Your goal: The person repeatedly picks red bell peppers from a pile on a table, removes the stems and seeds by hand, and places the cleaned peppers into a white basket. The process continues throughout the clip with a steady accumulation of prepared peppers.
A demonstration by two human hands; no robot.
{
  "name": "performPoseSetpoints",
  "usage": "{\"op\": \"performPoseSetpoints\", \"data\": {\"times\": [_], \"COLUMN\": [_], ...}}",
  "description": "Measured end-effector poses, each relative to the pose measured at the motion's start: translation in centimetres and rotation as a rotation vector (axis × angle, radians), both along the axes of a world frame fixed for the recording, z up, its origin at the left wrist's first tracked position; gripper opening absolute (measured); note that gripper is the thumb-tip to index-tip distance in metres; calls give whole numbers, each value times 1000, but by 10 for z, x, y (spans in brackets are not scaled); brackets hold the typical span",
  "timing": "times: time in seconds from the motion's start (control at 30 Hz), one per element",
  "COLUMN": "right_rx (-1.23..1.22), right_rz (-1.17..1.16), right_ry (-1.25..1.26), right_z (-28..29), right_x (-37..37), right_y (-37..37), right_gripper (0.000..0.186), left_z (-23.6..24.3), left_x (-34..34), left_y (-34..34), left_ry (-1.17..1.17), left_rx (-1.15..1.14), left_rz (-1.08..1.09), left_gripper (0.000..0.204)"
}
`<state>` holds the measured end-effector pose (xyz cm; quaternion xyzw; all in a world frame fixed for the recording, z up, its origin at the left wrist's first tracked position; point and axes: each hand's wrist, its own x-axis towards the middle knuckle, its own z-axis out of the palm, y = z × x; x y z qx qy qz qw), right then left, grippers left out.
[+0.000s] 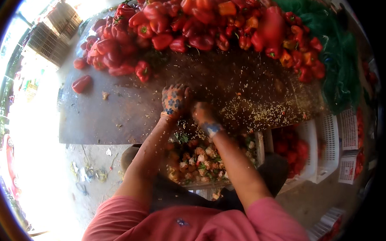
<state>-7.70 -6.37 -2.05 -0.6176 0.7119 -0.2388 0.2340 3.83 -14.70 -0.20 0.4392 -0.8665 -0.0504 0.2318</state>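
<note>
My left hand (174, 102), in an orange glove with dark flower shapes, is over the near part of the brown table (112, 113). Its fingers curl closed, and whatever they may hold is hidden beneath them. Close by on the right is my right hand (206, 117), also gloved, its fingers smeared by motion. Pale seeds (257, 108) lie scattered over the tabletop to the right of both hands. Below them, between my knees, a crate is filled with pepper cores (202, 157) and green scraps.
Red bell peppers (196, 23) are heaped along the table's far side. One red pepper (81, 84) lies apart at left. Green netting (337, 62) drapes over the right end. White plastic crates (328, 142) with red peppers stand at right; stacked crates (51, 39) stand far left.
</note>
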Motion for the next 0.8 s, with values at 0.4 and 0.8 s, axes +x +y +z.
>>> {"op": "performPoseSetpoints", "data": {"times": [0.4,0.8], "right_rx": [-19,-76], "right_rz": [-200,-567], "right_ry": [-373,-720], "right_z": [41,-80], "right_x": [-34,-64], "right_y": [80,87], "right_gripper": [26,37], "left_z": [1,10], "left_x": [-71,-72], "left_y": [-31,103], "left_ry": [-162,671], "left_rx": [101,476], "left_rz": [255,-292], "left_gripper": [50,22]}}
